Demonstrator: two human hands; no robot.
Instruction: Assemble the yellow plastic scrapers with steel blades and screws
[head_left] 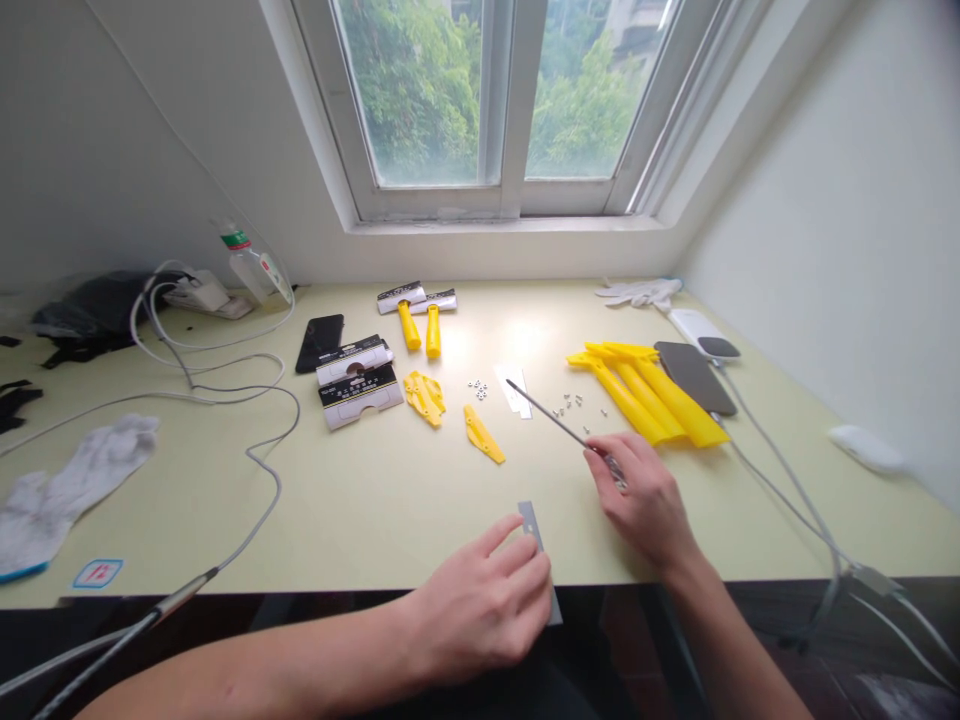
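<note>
while a slim, dark-shafted metal screwdriver point(555, 418) is held in the closed fingers of the right hand point(641, 490), a flat grey metal strip point(529, 518) is gripped under the curled fingers of the left hand point(495, 590), at the front edge of the pale yellow-green tabletop point(420, 500). two yellow-handled tools with black-and-white wrapped heads point(433, 335) are set at the back and can be judged finished. the rest seems left to be assembled: long yellow plastic handles point(637, 400) are piled at the right, thin notched yellow plastic plates point(424, 398) are grouped beside black-and-white card sleeves point(345, 395), with one plate laid apart, and small silver nuts point(478, 388) and small silver screws point(578, 400) are scattered loose. the left side is bounded by a looped grey cable point(186, 592); open room is left between the lone plate and the left hand, but little is offered by the front edge.
</note>
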